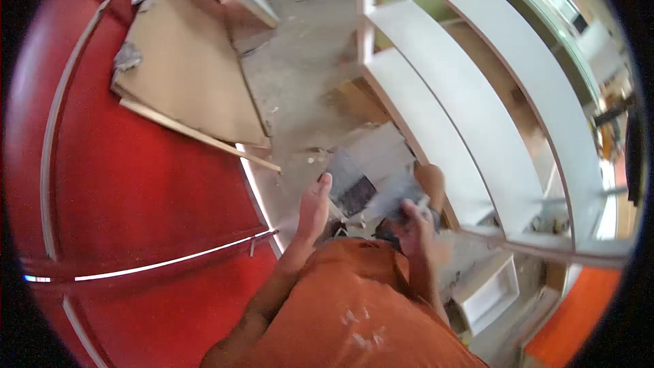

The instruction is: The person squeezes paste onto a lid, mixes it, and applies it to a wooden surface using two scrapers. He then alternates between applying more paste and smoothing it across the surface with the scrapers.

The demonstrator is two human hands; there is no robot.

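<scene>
A thin greyish sheet [344,167], blurred by motion, spans the space in front of my body, with a dark square patch [357,195] near its middle. My left hand [315,208] is at its left edge, thumb up along the sheet and fingers closed on it. Over on the right side, my right hand [414,223] touches the sheet's lower right part; its fingers are bent and blurred, and what lies between them is hard to make out.
Red metal panels [150,191] stand on the left, with a brown board [187,61] leaning there. White shelving [449,88] curves along the right. A white tray-like box [487,293] lies at the lower right, near an orange surface [575,317].
</scene>
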